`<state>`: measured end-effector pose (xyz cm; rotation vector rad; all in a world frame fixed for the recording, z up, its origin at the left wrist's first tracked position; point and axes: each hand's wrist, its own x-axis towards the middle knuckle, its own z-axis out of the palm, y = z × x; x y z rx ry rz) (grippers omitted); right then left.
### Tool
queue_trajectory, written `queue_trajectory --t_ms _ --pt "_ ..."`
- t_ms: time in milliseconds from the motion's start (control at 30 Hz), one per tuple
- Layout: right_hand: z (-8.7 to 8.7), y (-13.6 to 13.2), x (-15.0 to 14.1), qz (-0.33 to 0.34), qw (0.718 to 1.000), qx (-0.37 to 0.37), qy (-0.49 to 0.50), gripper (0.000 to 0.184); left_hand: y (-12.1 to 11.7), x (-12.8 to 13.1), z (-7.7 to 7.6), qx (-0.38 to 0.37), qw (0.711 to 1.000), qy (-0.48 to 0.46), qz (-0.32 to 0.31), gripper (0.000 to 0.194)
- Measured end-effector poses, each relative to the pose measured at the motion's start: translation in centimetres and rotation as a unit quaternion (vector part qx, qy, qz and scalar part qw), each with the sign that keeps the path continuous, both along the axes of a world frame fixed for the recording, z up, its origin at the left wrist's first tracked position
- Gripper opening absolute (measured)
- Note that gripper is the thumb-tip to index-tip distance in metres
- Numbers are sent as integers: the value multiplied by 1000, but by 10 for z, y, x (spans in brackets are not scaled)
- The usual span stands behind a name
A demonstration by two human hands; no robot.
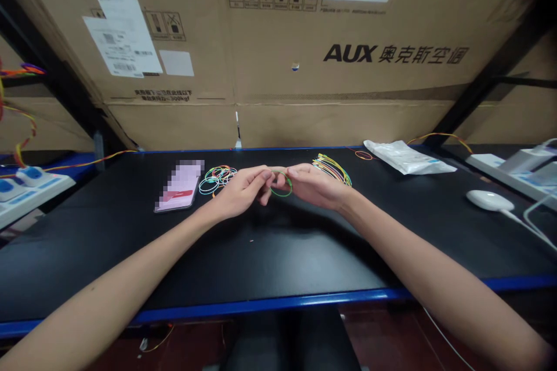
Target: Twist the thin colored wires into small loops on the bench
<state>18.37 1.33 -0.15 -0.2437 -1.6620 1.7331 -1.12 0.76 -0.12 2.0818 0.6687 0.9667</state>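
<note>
Above the middle of the table, a thin green cord (281, 195) is bent into a small loop between my hands. My left hand (243, 190) is closed, its thumb and fingers pinching one side of the loop. On the other side, my right hand (318, 185) has its fingers pressed together at the cord; some fingertips are hidden. Left of my left hand lies a tangle of white, orange and other coloured cords (211, 181). A bundle of yellow, green and red cords (335, 168) lies behind my right hand, partly covered by it.
A phone (178, 185) lies on the black table (261, 266) at left. A white plastic packet (407, 157) is at the back right, near a white charger-like device (489, 201). Power strips stand at the left (39, 194) and right (513, 177). A large cardboard box (270, 40) stands behind.
</note>
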Motion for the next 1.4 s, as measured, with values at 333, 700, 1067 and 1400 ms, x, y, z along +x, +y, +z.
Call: queue_trajectory --t_ms 333,700,1067,1400 --pt "-2 2 5 20 999 8 -29 21 2 -2 -2 5 1000 -8 -1 33" --pt "2 -2 5 36 993 77 -86 26 -2 1 -1 -26 999 3 -25 33" --pt "6 0 8 -54 972 174 -148 24 0 -2 0 1 999 25 21 36" --pt "-6 11 3 -314 880 320 -158 23 -15 5 5 54 990 63 117 31"
